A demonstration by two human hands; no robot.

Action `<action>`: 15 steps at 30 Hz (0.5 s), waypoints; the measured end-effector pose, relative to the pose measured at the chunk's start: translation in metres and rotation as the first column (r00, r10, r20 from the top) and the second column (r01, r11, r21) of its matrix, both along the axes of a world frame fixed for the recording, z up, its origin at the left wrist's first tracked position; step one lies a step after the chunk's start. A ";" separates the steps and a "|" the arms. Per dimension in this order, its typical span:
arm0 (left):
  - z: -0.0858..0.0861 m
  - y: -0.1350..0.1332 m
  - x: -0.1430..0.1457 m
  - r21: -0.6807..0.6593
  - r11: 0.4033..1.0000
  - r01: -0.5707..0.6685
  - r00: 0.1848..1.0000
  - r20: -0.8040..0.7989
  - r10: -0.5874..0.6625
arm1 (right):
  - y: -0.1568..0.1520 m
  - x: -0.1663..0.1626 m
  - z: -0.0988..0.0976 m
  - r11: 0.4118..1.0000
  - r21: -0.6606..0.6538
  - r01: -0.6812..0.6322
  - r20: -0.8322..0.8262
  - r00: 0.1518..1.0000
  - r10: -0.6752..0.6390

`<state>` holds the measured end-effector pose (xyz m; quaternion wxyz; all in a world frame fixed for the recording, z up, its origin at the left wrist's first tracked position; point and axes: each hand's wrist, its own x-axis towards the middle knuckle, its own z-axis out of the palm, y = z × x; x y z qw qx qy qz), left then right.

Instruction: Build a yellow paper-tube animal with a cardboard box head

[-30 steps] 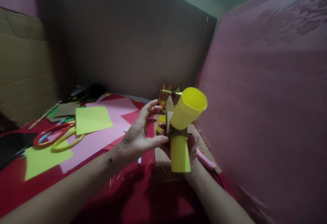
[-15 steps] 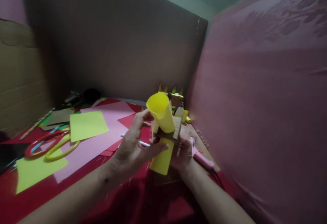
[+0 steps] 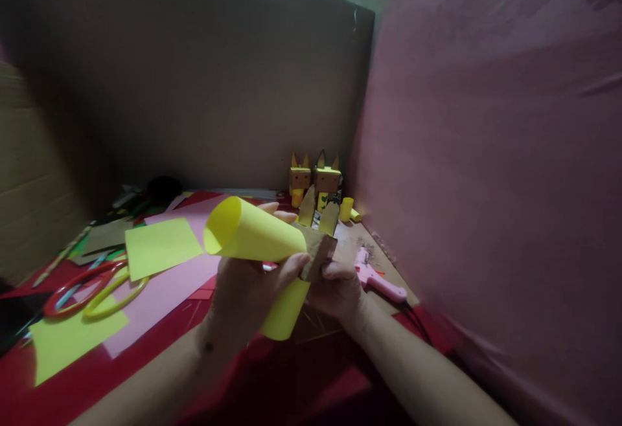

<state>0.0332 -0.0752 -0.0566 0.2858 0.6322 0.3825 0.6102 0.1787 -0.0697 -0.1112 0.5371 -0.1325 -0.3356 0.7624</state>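
A wide yellow paper tube [image 3: 262,232] lies sideways, its hollow end facing left. Its right end meets a small brown cardboard box [image 3: 315,254] that carries two pointed ears. My left hand [image 3: 243,290] is closed around the tube from below, thumb near where tube and box join. The box's right side is gripped by my right hand [image 3: 340,290], fingers partly hidden behind it. Below my left thumb hangs a second yellow paper piece [image 3: 286,316], curved at its lower end; how it is attached cannot be seen.
Two cardboard figures with ears [image 3: 328,180] stand at the back, near small yellow rolls [image 3: 346,209]. A pink glue gun [image 3: 383,283] with a cord lies right. At left are red-and-yellow-handled scissors [image 3: 87,290], yellow sheets [image 3: 162,245] and pink paper [image 3: 170,303]. Tall panels enclose the table.
The yellow tube has swung from upright to sideways, its hollow end now left. The box turned with it, bringing its ears into clearer view. My left hand shifted slightly down.
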 end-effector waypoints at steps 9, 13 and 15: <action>0.006 -0.009 0.006 -0.048 0.998 -0.043 0.999 0.001 0.043 | -0.002 0.001 0.001 0.999 0.043 -0.029 0.020 0.999 0.028; 0.004 -0.009 0.006 -0.043 0.998 -0.043 0.999 0.021 0.044 | -0.004 0.002 0.001 0.997 0.069 -0.038 0.032 0.999 0.036; 0.003 -0.009 0.005 -0.018 0.997 -0.074 0.997 -0.018 0.074 | -0.005 0.002 0.002 0.997 0.068 -0.031 0.039 0.999 0.028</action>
